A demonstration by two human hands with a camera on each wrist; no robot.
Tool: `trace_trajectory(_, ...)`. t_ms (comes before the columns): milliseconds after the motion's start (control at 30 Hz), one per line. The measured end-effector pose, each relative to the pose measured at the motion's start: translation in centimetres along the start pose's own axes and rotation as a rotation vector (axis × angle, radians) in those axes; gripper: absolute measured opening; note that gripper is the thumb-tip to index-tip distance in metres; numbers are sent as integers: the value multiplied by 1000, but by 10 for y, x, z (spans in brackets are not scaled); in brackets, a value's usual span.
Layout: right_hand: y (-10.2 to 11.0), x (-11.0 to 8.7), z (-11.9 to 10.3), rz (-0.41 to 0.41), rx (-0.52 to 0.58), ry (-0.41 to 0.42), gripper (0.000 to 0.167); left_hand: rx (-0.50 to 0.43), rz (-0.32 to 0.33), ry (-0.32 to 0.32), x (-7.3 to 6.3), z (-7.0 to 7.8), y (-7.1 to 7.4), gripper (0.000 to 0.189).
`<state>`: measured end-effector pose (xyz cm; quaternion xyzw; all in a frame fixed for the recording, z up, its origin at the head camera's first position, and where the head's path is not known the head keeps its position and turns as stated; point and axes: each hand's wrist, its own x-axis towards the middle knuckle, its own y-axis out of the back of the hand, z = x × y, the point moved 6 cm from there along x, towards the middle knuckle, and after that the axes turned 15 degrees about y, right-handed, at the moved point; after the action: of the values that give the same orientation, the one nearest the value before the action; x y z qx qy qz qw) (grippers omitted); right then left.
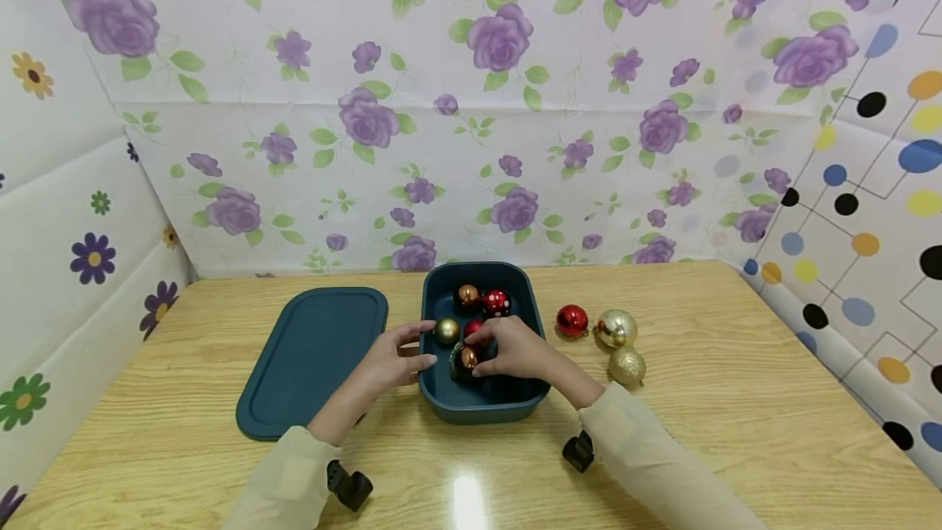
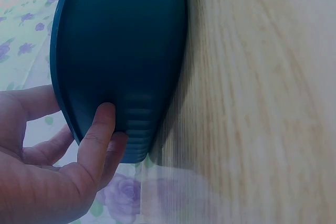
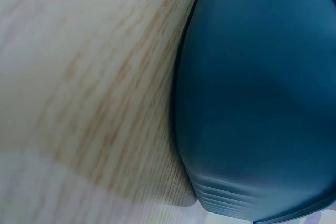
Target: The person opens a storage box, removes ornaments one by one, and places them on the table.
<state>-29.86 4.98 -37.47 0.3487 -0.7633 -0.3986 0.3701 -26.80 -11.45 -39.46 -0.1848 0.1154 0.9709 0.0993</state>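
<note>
A dark teal box (image 1: 482,415) holds several Christmas baubles. My left hand (image 1: 393,358) grips the box's left rim, some fingers outside the wall, as the left wrist view shows. Inside the box, my right hand (image 1: 515,348) pinches a shiny brown bauble (image 1: 467,361) between thumb and fingers, low in the front part. Beside it sit a gold-green bauble (image 1: 446,330) and a red bauble (image 1: 473,326) partly hidden by the fingers. Farther back are another brown bauble (image 1: 467,296) and a red one with white dots (image 1: 496,302). The right wrist view shows only the box's outer wall (image 3: 257,93).
Left of the box, a teal lid (image 1: 316,358) lies flat on the wooden table (image 1: 184,399). To the right are a red bauble (image 1: 571,321), a shiny gold bauble (image 1: 616,328) and a glittery gold bauble (image 1: 627,366). Flower-patterned sheeting (image 1: 441,145) stands behind the table.
</note>
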Motion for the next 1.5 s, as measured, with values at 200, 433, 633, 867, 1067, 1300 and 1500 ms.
trace_trajectory(200, 0, 0, -1, 5, 3, 23, 36, 2, -8, -5, 1, -1, 0, 50)
trace_trajectory(433, 8, -6, -3, 56, 17, 44, 36, 5, -4, -6, 1, -1, 0, 51)
trace_trajectory(633, 22, -13, -6, 106, 67, 37, 38, 14, 10, -2, -1, 0, 0, 51)
trace_trajectory(867, 45, -28, -5, 153, 81, -10, 40, 21, 11, 5, -1, -1, 0, 51)
trace_trajectory(1067, 64, -46, 2, 232, 117, -39, 41, 10, -2, 5, -1, 0, 0, 51)
trace_trajectory(1300, 90, -76, 16, 317, 145, -140, 42, 7, -2, 10, 1, -1, 0, 52)
trace_trajectory(1500, 109, -104, 35, 375, 132, -213, 43, 23, 21, 21, 3, -2, 0, 52)
